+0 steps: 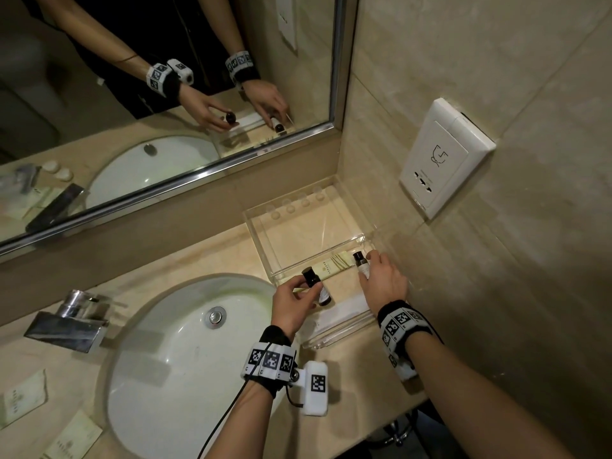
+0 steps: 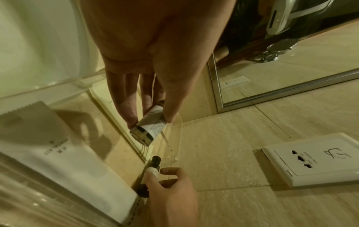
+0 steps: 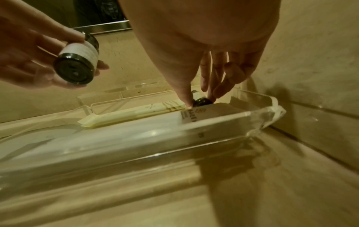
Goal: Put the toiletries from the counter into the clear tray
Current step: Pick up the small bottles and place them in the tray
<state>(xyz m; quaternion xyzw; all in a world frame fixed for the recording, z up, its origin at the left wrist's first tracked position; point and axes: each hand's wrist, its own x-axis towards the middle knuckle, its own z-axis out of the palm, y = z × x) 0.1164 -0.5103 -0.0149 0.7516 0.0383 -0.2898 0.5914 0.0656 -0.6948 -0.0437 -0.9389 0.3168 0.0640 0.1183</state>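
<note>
Two small bottles are in hand: the left hand pinches one bottle above the clear tray; farther right, the right hand grips another bottle inside it. Lower each gently beside the cream sachet.

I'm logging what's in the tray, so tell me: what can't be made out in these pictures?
- Bottle in the right hand: in the head view the fingers cover most of the right bottle; its label is too small to read.
- Left bottle: label blurred in the right wrist view.
- Clear tray: near end covered by both wrists in the head view.
- Packets left of the sink: print too small, cut by the edge.
</note>
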